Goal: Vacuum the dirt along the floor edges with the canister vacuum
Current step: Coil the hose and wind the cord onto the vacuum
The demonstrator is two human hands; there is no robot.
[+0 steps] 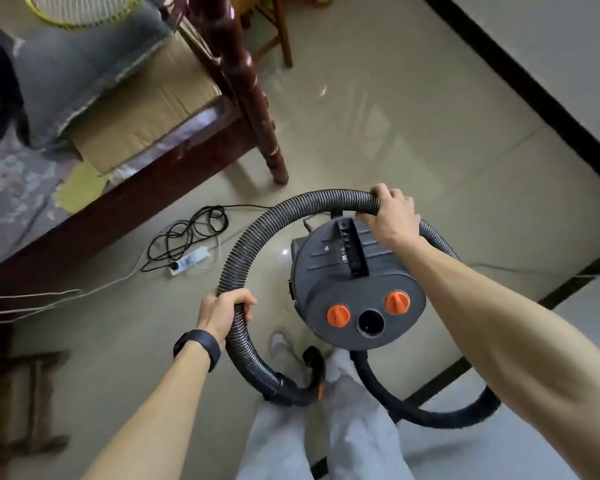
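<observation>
Beige tiled floor [413, 140] fills the view, with a dark wooden bed frame [125, 206] at left. Grey canister vacuum [354, 282] stands centre, ringed by its ribbed black hose [253, 237]. Left hand [222, 311] and right hand [392, 213] each curl fingers around the hose. White power strip [189, 261] lies near the bed.

Grey canister vacuum [354, 292] upright on floor, ribbed hose [257, 230] looped

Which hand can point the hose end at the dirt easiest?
Left. The left hand grips the hose close to its black end piece by the legs; the right hand holds it far up the loop, above the vacuum.
</observation>
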